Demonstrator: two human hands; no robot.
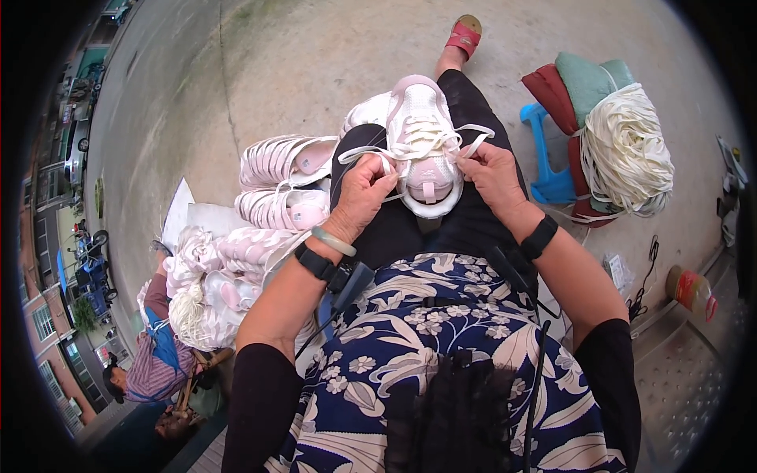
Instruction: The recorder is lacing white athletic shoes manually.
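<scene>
A white and pale pink sneaker (423,126) rests on my lap between my thighs, its toe pointing away from me. Cream laces (430,140) cross its tongue and run out to both sides. My left hand (364,189) pinches one lace end left of the shoe's collar, with a loop of it rising past the fingers. On the other side, my right hand (493,177) grips the other lace end between thumb and fingers, and a loop stands above it. Both hands are close to the shoe opening.
Stacked pale pink and white shoe uppers (288,162) lie to my left, beside a heap of more shoes (225,268). At right, a hank of cream laces (628,150) lies on red and green bundles over a blue stool (552,177). Another person (162,359) sits at far left.
</scene>
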